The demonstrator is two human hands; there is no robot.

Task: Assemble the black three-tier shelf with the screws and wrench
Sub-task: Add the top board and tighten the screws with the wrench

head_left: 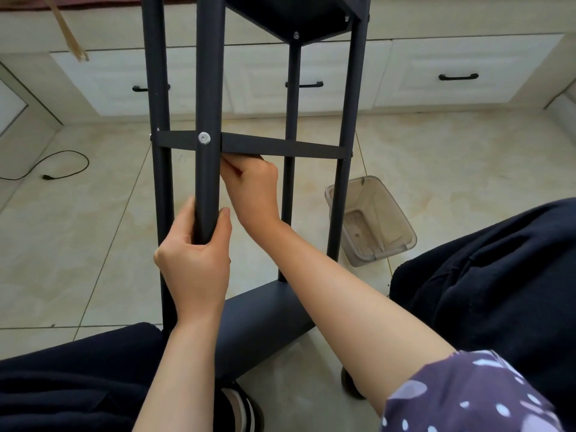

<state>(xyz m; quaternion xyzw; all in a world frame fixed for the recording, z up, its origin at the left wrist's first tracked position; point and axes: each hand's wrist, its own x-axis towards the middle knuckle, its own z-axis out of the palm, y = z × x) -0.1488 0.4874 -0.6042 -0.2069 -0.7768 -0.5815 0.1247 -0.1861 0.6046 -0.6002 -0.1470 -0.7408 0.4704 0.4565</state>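
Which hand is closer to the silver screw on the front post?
Right. The right hand reaches under the crossbar just right of the silver screw; the left hand grips the front post well below it.

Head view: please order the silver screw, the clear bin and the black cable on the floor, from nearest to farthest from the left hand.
From the left hand, which grips the front post:
1. Silver screw: straight above the hand, on the same post at the crossbar.
2. Clear bin: on the floor to the right, past the right hand.
3. Black cable: on the floor at far left.
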